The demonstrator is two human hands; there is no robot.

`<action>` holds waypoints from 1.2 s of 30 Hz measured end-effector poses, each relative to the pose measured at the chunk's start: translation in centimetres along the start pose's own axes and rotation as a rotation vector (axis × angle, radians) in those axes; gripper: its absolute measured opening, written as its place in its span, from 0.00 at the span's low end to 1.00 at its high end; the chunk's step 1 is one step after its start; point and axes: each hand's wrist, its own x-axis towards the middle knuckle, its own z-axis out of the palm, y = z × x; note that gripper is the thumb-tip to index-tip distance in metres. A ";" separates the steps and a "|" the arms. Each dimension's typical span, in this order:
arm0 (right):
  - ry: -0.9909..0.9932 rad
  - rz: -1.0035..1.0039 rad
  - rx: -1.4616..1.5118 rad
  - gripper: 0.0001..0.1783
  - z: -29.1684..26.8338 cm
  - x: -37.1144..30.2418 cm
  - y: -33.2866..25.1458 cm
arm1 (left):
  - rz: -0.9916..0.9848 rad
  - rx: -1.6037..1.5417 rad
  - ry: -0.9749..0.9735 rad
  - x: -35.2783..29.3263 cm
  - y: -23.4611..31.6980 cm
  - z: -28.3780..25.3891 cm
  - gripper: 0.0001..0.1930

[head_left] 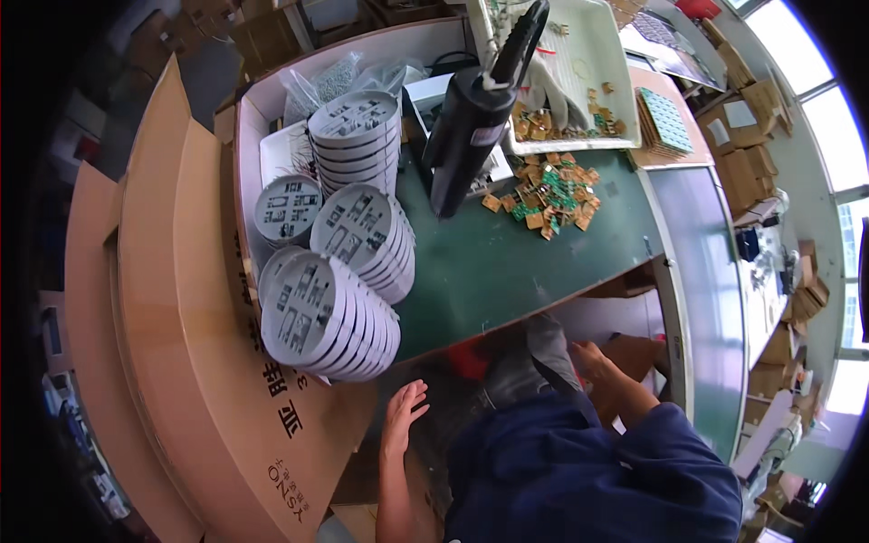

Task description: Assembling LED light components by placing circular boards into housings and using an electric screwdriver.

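Observation:
My left hand (405,416) is held off the table's front edge with its fingers apart and nothing in it. Closest to it is a tilted stack of round light-grey plastic trays (353,317) with slotted cut-outs. My right hand (590,360) is low beside my grey trouser leg, below the tabletop, and its fingers are too small and partly hidden to read. On the green table (471,271) lies a loose pile of small orange and green circuit boards (557,192). Behind the front stack are more round tray stacks (367,231).
A black cylindrical device (466,136) juts over the table. Behind it is a white bin (588,81) holding boards and a glove. Bags of small metal parts (335,80) lie at the back left. Large cardboard cartons (213,317) stand along the left side; a board stack (665,119) sits right.

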 end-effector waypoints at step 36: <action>-0.304 -0.310 0.274 0.25 1.4 11.4 -7.9 | 1.083 1.083 1.154 -16.6 23.7 11.6 0.20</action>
